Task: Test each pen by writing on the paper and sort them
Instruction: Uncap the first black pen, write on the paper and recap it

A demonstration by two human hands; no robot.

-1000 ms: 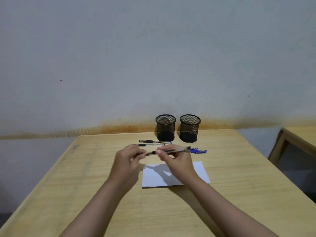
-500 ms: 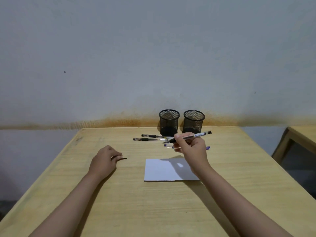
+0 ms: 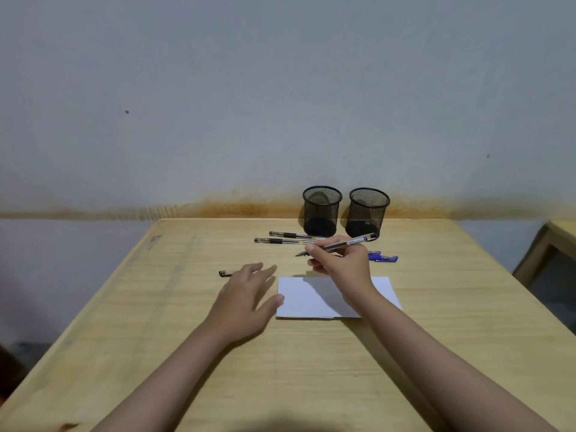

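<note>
The uncapped pen [image 3: 339,244], a slim clear barrel with a dark core and a white label near its back end, is pinched in the right hand [image 3: 341,263], fingers closed around it in a writing grip, its tip pointing toward 9 o'clock and raised above the table just beyond the far edge of the paper [image 3: 299,297]. The paper is a flat white rectangle with crisp edges, partly shaded by the right wrist. The left hand [image 3: 249,297] is spread open and holds nothing, palm down at the paper's 9 o'clock side, thumb tip reaching its left edge. At 10 o'clock from that hand lies a small black pen cap [image 3: 226,273] on bare wood. Two clear pens with black grips [image 3: 282,238] lie parallel at 12 o'clock from the paper, and two blue-capped pens [image 3: 385,258] peek out at 1 o'clock behind the right hand. Farther back, two round black wire-mesh cups [image 3: 321,210] stand side by side near the wall; both look empty. The pale wood-grain table [image 3: 156,338] has wide open room toward its left and near edges.
</note>
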